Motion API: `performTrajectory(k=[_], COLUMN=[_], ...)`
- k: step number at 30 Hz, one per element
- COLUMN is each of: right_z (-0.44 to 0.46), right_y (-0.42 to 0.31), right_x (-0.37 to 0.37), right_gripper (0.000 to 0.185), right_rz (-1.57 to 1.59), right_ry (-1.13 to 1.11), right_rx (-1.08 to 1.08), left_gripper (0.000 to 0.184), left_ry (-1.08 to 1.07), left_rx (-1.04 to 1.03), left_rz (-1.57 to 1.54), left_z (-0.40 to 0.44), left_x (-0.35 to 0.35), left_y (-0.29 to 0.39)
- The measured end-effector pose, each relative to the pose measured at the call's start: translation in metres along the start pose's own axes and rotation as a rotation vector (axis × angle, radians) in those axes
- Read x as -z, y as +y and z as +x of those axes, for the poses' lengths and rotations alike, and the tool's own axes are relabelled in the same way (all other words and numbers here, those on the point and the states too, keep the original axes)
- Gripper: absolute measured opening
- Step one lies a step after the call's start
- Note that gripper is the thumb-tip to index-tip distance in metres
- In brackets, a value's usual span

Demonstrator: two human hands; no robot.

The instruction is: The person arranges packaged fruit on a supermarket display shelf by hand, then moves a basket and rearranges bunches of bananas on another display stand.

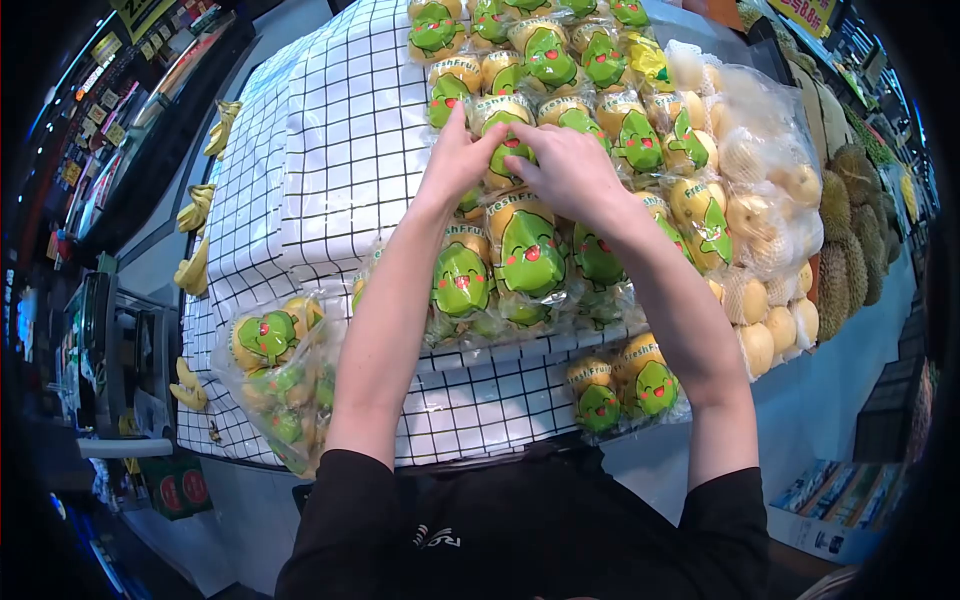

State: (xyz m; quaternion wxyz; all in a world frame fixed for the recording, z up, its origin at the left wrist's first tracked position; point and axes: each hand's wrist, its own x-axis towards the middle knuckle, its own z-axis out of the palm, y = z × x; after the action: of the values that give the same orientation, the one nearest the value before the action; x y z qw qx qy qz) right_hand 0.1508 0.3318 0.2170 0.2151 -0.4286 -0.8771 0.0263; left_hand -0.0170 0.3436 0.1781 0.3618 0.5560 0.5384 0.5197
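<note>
A yellow fruit in a clear bag (pixel 510 118), printed "FreshFruit" with a green cartoon face, sits between my two hands on the display. My left hand (pixel 462 160) grips its left side, thumb across the front and index finger pointing up. On the right side, my right hand (pixel 572 170) is closed on the same bag with curled fingers, some of them hidden. Just below stands a larger matching fruit bag (pixel 530 255), and several more bags of this print surround my hands in rows.
Black-and-white checked cloth (pixel 345 150) covers the stand. A large clear sack of bagged fruit (pixel 270 340) lies at the left front, and two fruit bags (pixel 620 385) sit near the front edge. Foam-netted fruit (pixel 755 215), durians (pixel 850 230) and bananas (pixel 195 210) flank the sides.
</note>
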Motion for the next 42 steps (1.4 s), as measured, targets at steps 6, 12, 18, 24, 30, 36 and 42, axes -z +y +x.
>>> performTrajectory(k=[6, 12, 18, 24, 30, 36, 42], right_z=[-0.003, -0.006, -0.001, -0.006, -0.001, -0.003, -0.001], right_y=[-0.001, 0.001, -0.001, 0.001, -0.005, -0.004, -0.001], right_x=[0.007, 0.003, -0.001, -0.009, -0.001, 0.003, -0.009], right_gripper=[0.034, 0.032, 0.035, 0.041, 0.047, 0.044, 0.048], right_rz=[-0.051, -0.145, -0.214, -0.21, -0.101, -0.054, -0.002], right_ry=[-0.002, 0.034, 0.025, 0.091, -0.033, -0.019, -0.043], right_rx=[-0.003, 0.008, -0.007, 0.033, -0.033, -0.042, -0.014], left_gripper=[0.085, 0.073, 0.071, 0.068, 0.067, 0.064, 0.062], left_ry=[-0.002, -0.031, -0.01, -0.023, 0.002, 0.055, 0.106], left_rx=[0.001, 0.0, -0.111, -0.068, -0.075, -0.1, -0.1], left_rz=[-0.092, 0.336, 0.431, 0.283, 0.127, 0.115, 0.447], left_z=[-0.005, 0.001, 0.007, 0.005, 0.01, 0.009, -0.004], left_x=[-0.004, 0.002, 0.002, 0.007, 0.004, 0.002, 0.011], left_y=[0.003, 0.006, 0.001, -0.006, -0.018, -0.02, 0.006])
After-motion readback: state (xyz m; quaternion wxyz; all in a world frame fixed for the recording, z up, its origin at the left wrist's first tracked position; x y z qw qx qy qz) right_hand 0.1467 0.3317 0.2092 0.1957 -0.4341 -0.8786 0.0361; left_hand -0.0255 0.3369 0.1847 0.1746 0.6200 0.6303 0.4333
